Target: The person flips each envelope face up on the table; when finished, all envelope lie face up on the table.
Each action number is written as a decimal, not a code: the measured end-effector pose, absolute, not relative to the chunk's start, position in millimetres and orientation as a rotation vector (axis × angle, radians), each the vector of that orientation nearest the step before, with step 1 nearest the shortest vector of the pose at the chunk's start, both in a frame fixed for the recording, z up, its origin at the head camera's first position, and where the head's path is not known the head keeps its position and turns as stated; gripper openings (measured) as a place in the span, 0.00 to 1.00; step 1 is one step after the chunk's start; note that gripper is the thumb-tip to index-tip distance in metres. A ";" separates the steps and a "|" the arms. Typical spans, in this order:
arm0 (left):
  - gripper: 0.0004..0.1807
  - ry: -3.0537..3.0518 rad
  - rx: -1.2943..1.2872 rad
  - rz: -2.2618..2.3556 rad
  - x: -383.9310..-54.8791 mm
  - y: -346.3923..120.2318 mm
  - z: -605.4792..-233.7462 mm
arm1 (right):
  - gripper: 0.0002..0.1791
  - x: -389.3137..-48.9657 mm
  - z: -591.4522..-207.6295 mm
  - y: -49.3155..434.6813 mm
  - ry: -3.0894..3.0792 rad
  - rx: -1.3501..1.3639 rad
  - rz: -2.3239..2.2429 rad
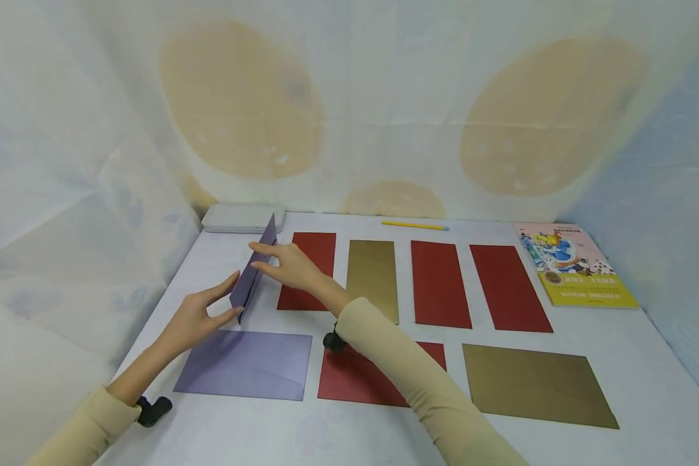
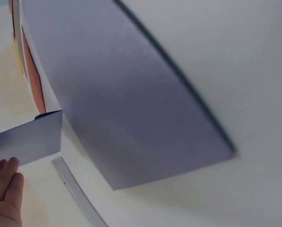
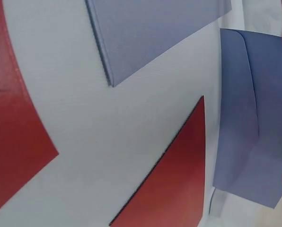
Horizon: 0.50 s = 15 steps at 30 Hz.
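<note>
A purple envelope is held up on its long edge at the left of the table, between both hands. My left hand grips its near end between thumb and fingers. My right hand holds it farther back, with thumb and finger at it. A flap edge crosses the face of this envelope in the right wrist view. Flat on the table just in front lies a second purple envelope. Beside it, a red envelope is partly covered by my right forearm.
A gold envelope lies at the front right. Behind are a red envelope, a gold one and two more red ones. A yellow pencil, a book and a white case lie toward the back.
</note>
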State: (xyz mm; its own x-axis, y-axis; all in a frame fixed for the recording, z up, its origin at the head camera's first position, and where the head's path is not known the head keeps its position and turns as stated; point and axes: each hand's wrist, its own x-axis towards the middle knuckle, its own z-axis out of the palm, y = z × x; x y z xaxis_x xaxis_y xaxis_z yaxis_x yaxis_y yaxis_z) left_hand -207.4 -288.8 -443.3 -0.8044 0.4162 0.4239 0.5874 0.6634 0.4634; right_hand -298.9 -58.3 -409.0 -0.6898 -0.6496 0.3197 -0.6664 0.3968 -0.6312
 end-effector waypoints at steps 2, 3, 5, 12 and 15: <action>0.41 -2.556 -0.822 -0.845 -207.5 -288.9 -439.0 | 0.28 -299.1 -408.0 -58.9 -2.612 1.235 1.187; 0.42 -2.537 -0.832 -0.837 -207.6 -289.1 -437.1 | 0.28 -299.3 -407.5 -59.2 -2.612 1.240 1.184; 0.43 -2.504 -0.854 -0.811 -208.0 -289.2 -433.9 | 0.28 -299.6 -407.0 -59.8 -2.615 1.247 1.176; 0.39 -2.483 -0.895 -0.727 -207.8 -290.0 -429.3 | 0.29 -300.2 -406.4 -60.9 -2.635 1.249 1.191; 0.38 -2.484 -0.886 -0.708 -206.7 -291.6 -428.4 | 0.29 -299.3 -406.9 -59.5 -2.632 1.180 1.312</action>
State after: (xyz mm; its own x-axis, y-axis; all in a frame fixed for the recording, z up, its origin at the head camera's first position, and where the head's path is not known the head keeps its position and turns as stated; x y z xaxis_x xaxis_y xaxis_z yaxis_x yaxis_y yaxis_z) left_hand -206.7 -291.6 -428.4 -0.7152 0.4622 0.5243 0.6691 0.6695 0.3225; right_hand -299.3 -59.5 -406.9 -0.7225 -0.6295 0.2859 -0.6071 0.3798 -0.6980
